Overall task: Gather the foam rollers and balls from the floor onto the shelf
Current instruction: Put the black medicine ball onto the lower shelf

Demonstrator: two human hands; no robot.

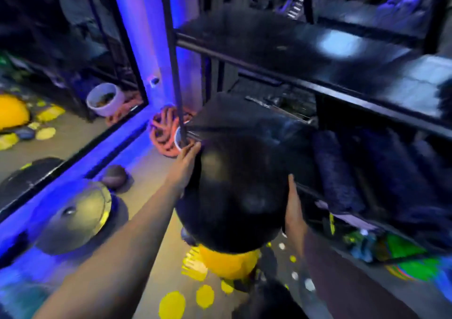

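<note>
Nearest, yellow spots mark the floor, and a yellow ball sits on it just beyond them. Directly above that ball, a big black ball is held off the floor between both hands. The left hand lies flat against its left side and the right hand against its right, fingers straight on both, pressing rather than curling round. The ball hangs just in front of the shelf, by its left post, at the level of the lower tier. The picture is blurred, so whether it touches the frame cannot be told. To the left on the floor lie a grey dome and, near it, a small dark ball. To the right, dark foam rollers lie side by side on the lower tier. Further back, an orange rope is coiled at the foot of the post, and a mirror runs along the left wall.
</note>
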